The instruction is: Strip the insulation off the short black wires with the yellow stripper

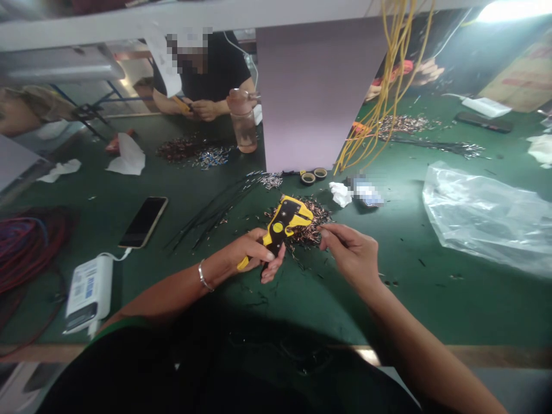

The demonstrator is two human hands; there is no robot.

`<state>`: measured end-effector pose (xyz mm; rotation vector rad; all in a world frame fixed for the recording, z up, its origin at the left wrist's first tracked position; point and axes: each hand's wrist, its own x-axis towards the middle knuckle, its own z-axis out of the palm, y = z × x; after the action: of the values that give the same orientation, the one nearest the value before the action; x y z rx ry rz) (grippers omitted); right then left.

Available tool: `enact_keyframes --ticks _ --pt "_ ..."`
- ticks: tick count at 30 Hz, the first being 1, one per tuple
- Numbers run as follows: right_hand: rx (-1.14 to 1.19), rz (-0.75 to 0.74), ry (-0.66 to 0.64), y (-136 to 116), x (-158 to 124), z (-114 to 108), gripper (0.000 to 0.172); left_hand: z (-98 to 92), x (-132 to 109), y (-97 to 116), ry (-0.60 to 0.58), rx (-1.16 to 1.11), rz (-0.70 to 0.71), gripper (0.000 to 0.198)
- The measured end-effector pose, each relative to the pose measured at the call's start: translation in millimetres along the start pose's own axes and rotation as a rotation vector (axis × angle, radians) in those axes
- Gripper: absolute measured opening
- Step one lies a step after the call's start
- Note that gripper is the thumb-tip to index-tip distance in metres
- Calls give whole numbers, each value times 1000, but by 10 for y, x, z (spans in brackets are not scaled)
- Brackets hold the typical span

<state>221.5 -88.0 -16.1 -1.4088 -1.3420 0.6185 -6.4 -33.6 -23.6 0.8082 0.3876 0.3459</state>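
Observation:
My left hand [253, 248] is wrapped round the handles of a yellow and black wire stripper [284, 221], whose jaws point up and to the right. My right hand [356, 256] is just right of the jaws, thumb and forefinger pinched together. Whatever is between those fingertips is too small to make out. Beneath the tool and the right fingertips lies a pile of short copper and black wire bits [319, 214]. Long black wires [211, 215] stretch out to the left of the stripper, near a small heap of silvery terminals [271, 181].
A phone [144, 222] is cabled to a white power bank [89, 293] on the left, near coiled red wire [30, 253]. Two tape rolls [307, 178], crumpled tissue [340, 194] and a plastic bag [487, 218] lie around. Yellow wires [394, 75] hang beside a panel [319, 92]; co-workers sit opposite.

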Motion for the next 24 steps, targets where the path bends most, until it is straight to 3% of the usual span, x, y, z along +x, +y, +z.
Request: enact_keyframes --ticks 9,15,24 --pt "14 38 -23 22 19 26 19 51 -33 -46 32 34 16 15" --pt "21 57 -42 37 19 54 19 43 -15 -30 145 71 65 8" --pt "42 108 -37 66 16 76 19 -18 -2 64 71 -16 54 25"
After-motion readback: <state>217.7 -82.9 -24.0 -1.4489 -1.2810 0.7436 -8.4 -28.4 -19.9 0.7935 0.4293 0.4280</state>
